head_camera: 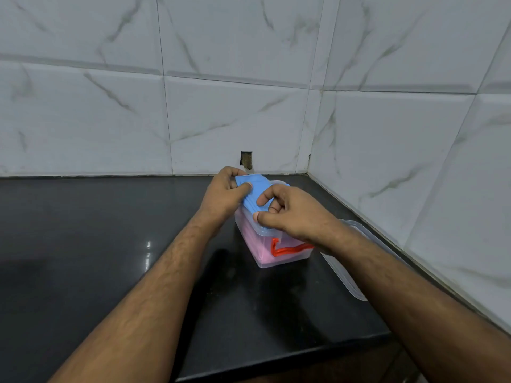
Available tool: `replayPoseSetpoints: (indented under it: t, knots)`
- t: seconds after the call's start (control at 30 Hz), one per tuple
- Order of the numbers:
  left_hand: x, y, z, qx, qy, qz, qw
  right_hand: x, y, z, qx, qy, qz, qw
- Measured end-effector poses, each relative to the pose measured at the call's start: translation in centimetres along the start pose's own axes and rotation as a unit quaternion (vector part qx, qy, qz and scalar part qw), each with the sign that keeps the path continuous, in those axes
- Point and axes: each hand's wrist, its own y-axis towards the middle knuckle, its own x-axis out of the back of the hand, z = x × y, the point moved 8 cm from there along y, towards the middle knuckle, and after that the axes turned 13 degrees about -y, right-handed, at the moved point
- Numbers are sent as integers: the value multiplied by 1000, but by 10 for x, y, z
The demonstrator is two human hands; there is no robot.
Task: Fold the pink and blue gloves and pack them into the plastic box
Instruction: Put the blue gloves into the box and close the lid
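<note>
Two bare hands work over one small clear plastic box [279,258] in the head view, the only view I have. The box stands on a glossy black stone countertop [96,230], near the corner where two white marble-patterned tiled walls [221,106] meet.

Left hand [224,193]: fingers curl round the far left end of a folded blue rubber glove [255,193], thumb lying on its top face. I read this as a firm hold on the glove.

Right hand [287,210]: forefinger and thumb bend onto the near right part of the same glove, thumb tip at the box rim. This hand also grips the glove; the remaining fingers are tucked beneath and I cannot tell whether they touch it.

Blue glove position: lying tilted across the open top of the box, its far end raised above the rim, its near end at rim level. It is not fully inside.

Box contents: folded pink glove material [260,244] fills the lower part, seen through the clear wall. A red-orange edge [287,248] shows at the near right wall; possibly the pink glove's cuff trim, but the right wrist covers part of it.

Clear plastic lid [345,275]: flat on the countertop, just to the right of the box, partly hidden under the right forearm.

Small rectangular hole [246,159]: cut in the wall tile just behind the left hand.
</note>
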Motion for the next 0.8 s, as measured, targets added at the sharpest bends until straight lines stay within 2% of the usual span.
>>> replayPoseSetpoints:
  t: [0.07, 0.17, 0.37, 0.5, 0.8]
  knots:
    - [-3, 3, 3, 19, -34, 20, 999, -1, 1, -2, -23, 24, 6, 999]
    - [-6, 5, 4, 36, -53, 43, 997, -6, 3, -1, -33, -3, 21, 999]
    - [-14, 9, -4, 5, 59, 72, 996, -11, 9, 1, -56, -50, 74, 994]
    - [-15, 11, -7, -5, 143, 44, 989, -11, 9, 2, -38, -65, 77, 994]
    - [-16, 1, -11, -17, 174, 4, 985, -10, 4, 4, -5, -81, 82, 993]
